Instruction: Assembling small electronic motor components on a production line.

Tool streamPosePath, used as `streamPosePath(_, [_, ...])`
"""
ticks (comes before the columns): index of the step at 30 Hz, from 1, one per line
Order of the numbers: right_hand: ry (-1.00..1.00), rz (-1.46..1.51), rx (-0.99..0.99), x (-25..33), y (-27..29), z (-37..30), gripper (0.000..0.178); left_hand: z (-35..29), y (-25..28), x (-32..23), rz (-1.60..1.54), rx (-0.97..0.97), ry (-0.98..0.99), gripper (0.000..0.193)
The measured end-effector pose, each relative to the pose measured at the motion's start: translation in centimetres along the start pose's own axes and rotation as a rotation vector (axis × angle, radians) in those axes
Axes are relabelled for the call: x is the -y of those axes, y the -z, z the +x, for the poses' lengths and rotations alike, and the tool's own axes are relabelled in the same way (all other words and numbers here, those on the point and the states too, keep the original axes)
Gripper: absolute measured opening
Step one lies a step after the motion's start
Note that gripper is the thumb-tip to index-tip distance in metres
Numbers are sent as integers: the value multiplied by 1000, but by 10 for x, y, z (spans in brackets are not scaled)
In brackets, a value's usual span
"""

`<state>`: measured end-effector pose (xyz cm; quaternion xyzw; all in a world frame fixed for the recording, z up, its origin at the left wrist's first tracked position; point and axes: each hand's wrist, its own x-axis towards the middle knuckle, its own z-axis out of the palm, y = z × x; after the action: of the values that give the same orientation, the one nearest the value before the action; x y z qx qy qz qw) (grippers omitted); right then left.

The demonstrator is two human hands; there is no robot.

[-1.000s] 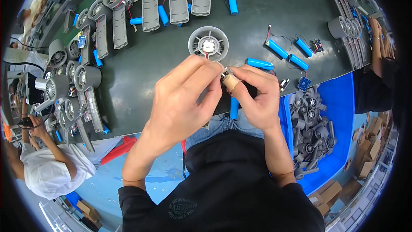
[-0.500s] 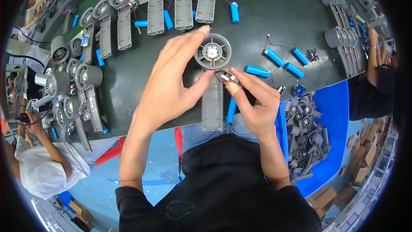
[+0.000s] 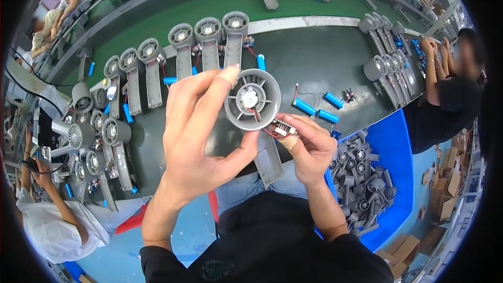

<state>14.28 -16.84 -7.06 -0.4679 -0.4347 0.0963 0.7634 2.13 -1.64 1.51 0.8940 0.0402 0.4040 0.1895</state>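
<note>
My left grip is curled around a grey, round, hard plastic fan ring with spokes and a white middle, holding it at 10 and 6 o'clock, and its long, straight grey plastic handle points down to 5 o'clock. My right grip pinches a small, flat circuit board with pale plugs and thin, bendy wires, close by the ring's 4 o'clock edge, so my right side is nearer the board. Smooth blue tube-shaped batteries lie toward 3 o'clock on the dark, flat surface.
</note>
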Motion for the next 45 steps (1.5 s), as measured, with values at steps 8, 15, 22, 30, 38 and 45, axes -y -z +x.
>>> streamPosePath(8, [-213, 82, -74, -15, -17, 84, 30, 73, -8, 40, -8, -87, 45, 60])
streamPosePath(15, [-338, -246, 156, -121, -50, 262, 31, 179, -8, 196, 246, 80, 340, 63])
streamPosePath(22, [-418, -466, 206, -267, -85, 325, 24, 181, -41, 374, 0, 246, 536, 55])
streamPosePath(30, [-157, -967, 384, -201, -26, 342, 36, 163, -28, 401, 289, 202, 536, 71])
streamPosePath(38, [-567, -1003, 545, -73, 113, 292, 34, 240, -157, 299, 135, 516, 342, 93])
streamPosePath(45, [-545, -1008, 519, -3, 117, 183, 29, 248, -135, 232, 250, 299, 294, 51])
